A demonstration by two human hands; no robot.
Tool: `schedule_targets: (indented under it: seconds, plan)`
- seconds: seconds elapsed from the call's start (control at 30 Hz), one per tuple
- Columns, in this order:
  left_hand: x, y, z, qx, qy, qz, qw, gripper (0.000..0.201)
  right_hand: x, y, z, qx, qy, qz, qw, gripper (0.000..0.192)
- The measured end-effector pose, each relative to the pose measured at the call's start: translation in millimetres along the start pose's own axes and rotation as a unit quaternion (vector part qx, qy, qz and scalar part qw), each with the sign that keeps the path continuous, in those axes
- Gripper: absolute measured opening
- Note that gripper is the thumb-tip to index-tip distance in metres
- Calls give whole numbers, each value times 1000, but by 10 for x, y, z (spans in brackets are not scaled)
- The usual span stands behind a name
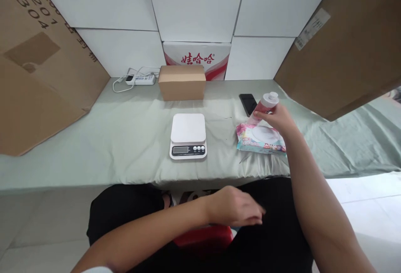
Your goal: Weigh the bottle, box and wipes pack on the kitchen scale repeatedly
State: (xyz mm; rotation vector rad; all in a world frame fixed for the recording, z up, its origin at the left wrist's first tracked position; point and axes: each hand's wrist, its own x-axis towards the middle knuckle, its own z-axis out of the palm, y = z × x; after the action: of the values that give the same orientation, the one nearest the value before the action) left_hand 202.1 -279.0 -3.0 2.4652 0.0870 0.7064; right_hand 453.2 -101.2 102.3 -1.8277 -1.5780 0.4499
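Note:
On the right side of the table my right hand (277, 118) is closed around a pink bottle (260, 110) with a white cap. The bottle tilts to the right, just behind a pack of wet wipes (261, 139); whether its base touches the table is hidden by the pack. My left hand (236, 207) hangs over my lap, below the table edge, fingers curled in and slightly blurred, with nothing visible in them. A white kitchen scale (188, 128) stands mid-table with a bare platform, its display and buttons facing me.
A black phone (248, 104) lies behind the bottle. Toward the back stand a small brown box (182, 82) and a power strip (140, 79) with a white cable. Large cardboard panels (40, 68) flank the table, and white boxes (194, 5) form the rear wall.

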Motion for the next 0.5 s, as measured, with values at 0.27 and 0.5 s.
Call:
schedule_targets:
  seconds: [0.27,0.5]
  plan:
    - [-359,192,206,99,-266,-3,959,27,36,-673,440,136,125,-123,975,39]
    - [-367,287,91,115,-313,-4,943,31,-161,-1381,1206,210,32,-222,952,57]
